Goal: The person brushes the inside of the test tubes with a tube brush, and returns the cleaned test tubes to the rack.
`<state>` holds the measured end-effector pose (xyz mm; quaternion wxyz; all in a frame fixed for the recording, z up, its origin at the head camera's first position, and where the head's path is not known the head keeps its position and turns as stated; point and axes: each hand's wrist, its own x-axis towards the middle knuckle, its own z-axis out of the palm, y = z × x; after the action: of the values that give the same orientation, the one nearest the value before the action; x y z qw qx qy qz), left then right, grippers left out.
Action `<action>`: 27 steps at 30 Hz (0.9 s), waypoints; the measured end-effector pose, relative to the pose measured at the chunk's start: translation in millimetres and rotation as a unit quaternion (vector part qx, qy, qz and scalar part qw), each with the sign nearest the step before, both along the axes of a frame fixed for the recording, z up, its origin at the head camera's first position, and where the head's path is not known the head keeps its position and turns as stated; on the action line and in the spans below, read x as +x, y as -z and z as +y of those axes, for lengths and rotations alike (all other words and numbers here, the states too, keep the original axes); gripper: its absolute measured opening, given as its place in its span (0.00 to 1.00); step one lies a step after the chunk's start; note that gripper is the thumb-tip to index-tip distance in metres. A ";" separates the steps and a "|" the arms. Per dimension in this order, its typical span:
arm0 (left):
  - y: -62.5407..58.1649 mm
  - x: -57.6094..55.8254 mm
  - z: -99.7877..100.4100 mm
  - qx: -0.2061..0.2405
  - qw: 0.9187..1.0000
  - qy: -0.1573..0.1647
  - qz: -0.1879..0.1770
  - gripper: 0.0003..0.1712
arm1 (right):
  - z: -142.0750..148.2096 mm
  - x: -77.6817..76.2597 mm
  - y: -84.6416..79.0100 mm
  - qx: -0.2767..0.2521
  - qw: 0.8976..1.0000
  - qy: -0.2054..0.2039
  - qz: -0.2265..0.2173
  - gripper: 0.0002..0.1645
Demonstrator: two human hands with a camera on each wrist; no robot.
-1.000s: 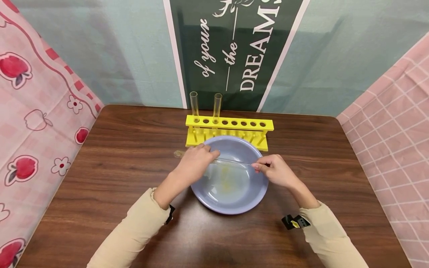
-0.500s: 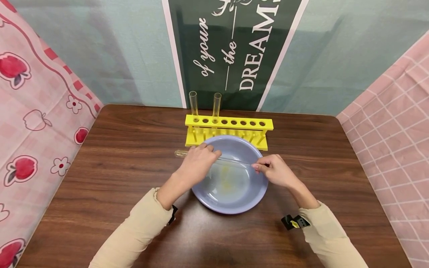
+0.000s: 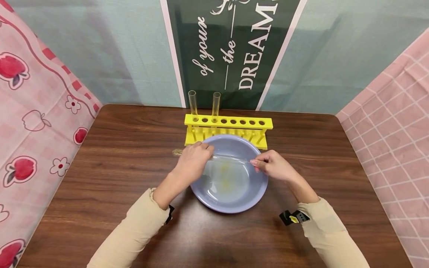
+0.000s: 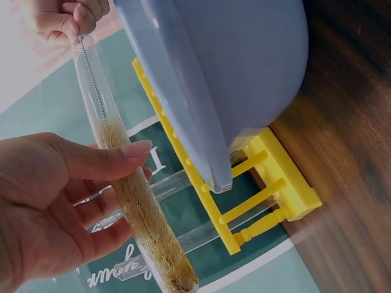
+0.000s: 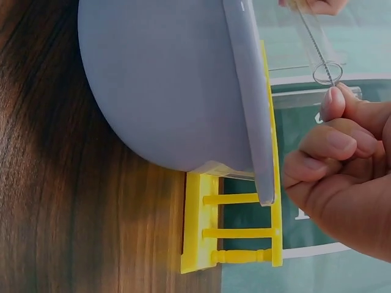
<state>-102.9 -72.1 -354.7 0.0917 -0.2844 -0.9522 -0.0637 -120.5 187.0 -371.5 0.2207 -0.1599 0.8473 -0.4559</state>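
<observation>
My left hand (image 3: 192, 160) grips a clear glass test tube (image 4: 91, 85) between thumb and fingers, lying nearly level over the basin. Inside the tube sits a test tube brush (image 4: 146, 217), its tan bristles reaching down to the closed end at the left. The brush's twisted wire (image 5: 313, 41) comes out of the tube's open mouth, where my right hand (image 3: 275, 166) pinches it between thumb and forefinger. Below both hands is a round lavender basin (image 3: 231, 208) with cloudy, yellow-tinged liquid in it.
A yellow test tube rack (image 3: 234, 122) stands just behind the basin. Upright in its left part are two clear test tubes, one at the end (image 3: 193, 106) and another (image 3: 216, 107) a little to its right. Everything rests on a dark wooden table (image 3: 127, 156) with cloth hung around it.
My left hand and the tube shift slightly left, away from my right hand. The right hand moves up a little, still pinching the wire. Bristles show again at the tube's closed end.
</observation>
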 end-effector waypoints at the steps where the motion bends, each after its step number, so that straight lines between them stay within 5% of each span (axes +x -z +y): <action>1: 0.5 0.3 0.0 0.002 1.000 0.000 0.003 0.09 | 0.2 -0.2 -0.2 -0.002 1.000 0.001 -0.004 0.18; 6: 1.0 1.1 -0.7 0.017 1.000 0.001 -0.006 0.07 | 2.4 -1.2 -1.3 -0.009 1.000 0.008 0.004 0.18; 13: -3.3 -2.1 -1.7 0.040 0.996 -0.012 -0.073 0.14 | 4.8 -0.2 -0.2 -0.007 0.999 0.011 0.048 0.15; 27: -8.5 -2.8 -5.3 0.064 0.992 -0.025 -0.104 0.13 | 6.2 1.5 0.0 -0.007 0.998 -0.001 0.068 0.10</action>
<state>-105.7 -77.3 -346.2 0.0123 -0.2460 -0.9573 -0.1517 -119.0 193.3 -371.6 0.1621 -0.1927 0.8572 -0.4493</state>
